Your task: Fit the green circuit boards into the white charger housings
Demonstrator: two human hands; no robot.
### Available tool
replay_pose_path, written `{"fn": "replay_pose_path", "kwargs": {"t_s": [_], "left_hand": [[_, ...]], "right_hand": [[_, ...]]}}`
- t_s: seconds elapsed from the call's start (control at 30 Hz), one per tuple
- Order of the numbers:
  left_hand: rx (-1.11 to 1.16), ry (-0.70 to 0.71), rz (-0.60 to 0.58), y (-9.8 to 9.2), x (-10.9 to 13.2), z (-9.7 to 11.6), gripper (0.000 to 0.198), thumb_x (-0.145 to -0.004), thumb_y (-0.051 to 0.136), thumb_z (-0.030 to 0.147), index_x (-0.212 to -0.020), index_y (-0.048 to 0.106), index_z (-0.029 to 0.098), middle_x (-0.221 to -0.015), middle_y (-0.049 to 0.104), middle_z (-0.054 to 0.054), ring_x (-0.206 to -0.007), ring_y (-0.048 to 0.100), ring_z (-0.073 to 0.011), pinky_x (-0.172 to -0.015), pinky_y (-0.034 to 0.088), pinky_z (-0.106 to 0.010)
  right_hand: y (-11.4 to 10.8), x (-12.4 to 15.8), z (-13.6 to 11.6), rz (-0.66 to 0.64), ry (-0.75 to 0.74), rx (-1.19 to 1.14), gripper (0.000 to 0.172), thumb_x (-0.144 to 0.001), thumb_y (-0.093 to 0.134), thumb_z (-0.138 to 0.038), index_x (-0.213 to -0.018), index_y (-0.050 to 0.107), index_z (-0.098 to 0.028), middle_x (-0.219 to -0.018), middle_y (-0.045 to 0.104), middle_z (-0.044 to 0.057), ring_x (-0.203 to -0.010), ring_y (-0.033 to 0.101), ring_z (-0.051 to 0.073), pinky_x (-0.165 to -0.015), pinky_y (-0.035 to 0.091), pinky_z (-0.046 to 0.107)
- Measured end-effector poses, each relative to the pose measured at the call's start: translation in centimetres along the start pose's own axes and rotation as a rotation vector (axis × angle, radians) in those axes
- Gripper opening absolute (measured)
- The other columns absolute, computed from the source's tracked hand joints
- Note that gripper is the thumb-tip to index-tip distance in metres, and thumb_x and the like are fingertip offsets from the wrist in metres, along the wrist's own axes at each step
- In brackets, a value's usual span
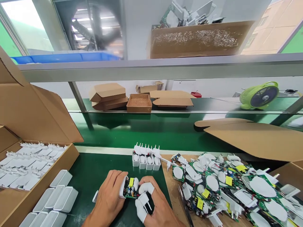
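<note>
My left hand (110,194) is closed around a white plastic charger case (122,189). A small circuit board (130,190) with a yellow-wrapped transformer sticks out of the case's right end, partly inside it. My right hand (157,203), with white covers on thumb and finger, grips the board's other end, where a white and a black plastic part (148,203) show. How these parts join is partly hidden by the fingers. Just beyond the hands stands a row of several white chargers (146,159) with plug pins upward. Another white piece (95,196) lies left of my left hand.
At left, an open cardboard box (73,154) holds rows of white parts, with white plastic shells (65,199) beside it. A heap of circuit boards (210,186) and dark tweezers (186,205) lie at right. Behind are flat cardboard (255,135), a metal shelf beam (151,67) and a green fan (259,95).
</note>
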State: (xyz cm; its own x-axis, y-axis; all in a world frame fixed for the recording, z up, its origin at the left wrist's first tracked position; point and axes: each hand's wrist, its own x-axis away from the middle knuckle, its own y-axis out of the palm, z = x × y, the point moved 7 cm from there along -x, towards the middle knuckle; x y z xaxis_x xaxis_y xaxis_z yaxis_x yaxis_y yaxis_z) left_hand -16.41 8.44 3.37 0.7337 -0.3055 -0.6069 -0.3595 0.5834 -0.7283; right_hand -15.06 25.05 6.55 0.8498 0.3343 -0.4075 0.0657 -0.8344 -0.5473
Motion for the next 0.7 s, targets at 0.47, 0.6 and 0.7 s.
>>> {"fn": "replay_pose_path", "kwargs": {"t_s": [0.47, 0.6, 0.7], "left_hand": [[0.123, -0.008, 0.079, 0.6, 0.9, -1.2, 0.041, -0.097, 0.06, 0.018, -0.137, 0.052, 0.022, -0.116, 0.064, -0.013, -0.106, 0.064, -0.0297, -0.088, 0.06, -0.045], [0.232, -0.081, 0.053, 1.1, 0.9, -1.3, 0.034, -0.098, 0.058, 0.017, -0.131, 0.052, 0.022, -0.114, 0.064, -0.012, -0.103, 0.066, -0.0271, -0.086, 0.061, -0.042], [0.359, -0.191, -0.096, 1.8, 0.7, -1.4, 0.021, -0.098, 0.059, 0.021, -0.118, 0.055, 0.022, -0.107, 0.064, -0.008, -0.091, 0.068, -0.0232, -0.077, 0.061, -0.037]], "right_hand": [[0.9, 1.2, 2.4, 0.056, 0.066, -0.145, 0.048, -0.084, 0.064, -0.01, -0.128, 0.058, -0.031, -0.136, 0.07, 0.006, -0.102, 0.076, 0.023, -0.088, 0.063, 0.032], [0.0, 1.3, 1.7, 0.089, 0.003, -0.094, 0.061, -0.082, 0.067, -0.01, -0.138, 0.059, -0.032, -0.136, 0.071, 0.006, -0.102, 0.076, 0.026, -0.086, 0.064, 0.034], [-0.5, 1.1, 2.3, 0.119, 0.01, -0.104, 0.061, -0.081, 0.067, -0.011, -0.138, 0.058, -0.031, -0.135, 0.07, 0.009, -0.089, 0.075, 0.024, -0.075, 0.065, 0.033]]}}
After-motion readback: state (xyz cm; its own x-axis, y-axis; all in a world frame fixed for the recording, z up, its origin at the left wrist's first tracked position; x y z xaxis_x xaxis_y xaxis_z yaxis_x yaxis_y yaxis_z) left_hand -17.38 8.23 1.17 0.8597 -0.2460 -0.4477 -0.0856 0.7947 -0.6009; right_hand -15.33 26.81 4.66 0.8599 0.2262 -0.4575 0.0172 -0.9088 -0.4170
